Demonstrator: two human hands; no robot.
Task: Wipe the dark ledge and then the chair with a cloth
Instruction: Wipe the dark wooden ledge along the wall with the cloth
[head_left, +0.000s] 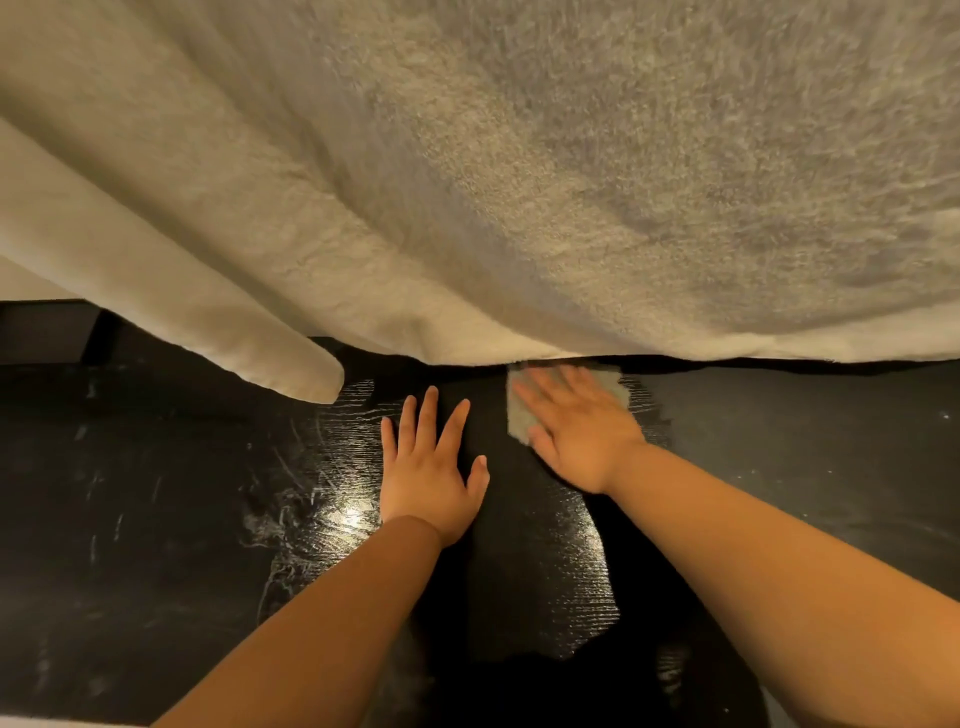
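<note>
On the ledge (156, 519) | right hand (582, 431) flat, pressing cloth (519, 415) just below the blanket (519, 182) edge to wipe | left hand (431, 478) flat, fingers spread, likely bracing | chair unseen

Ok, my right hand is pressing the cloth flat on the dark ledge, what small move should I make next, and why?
Probably slide the cloth under your right hand leftward along the dark ledge, past the fingertips of the left hand: whitish streaks show there, left of that flat hand.
</note>
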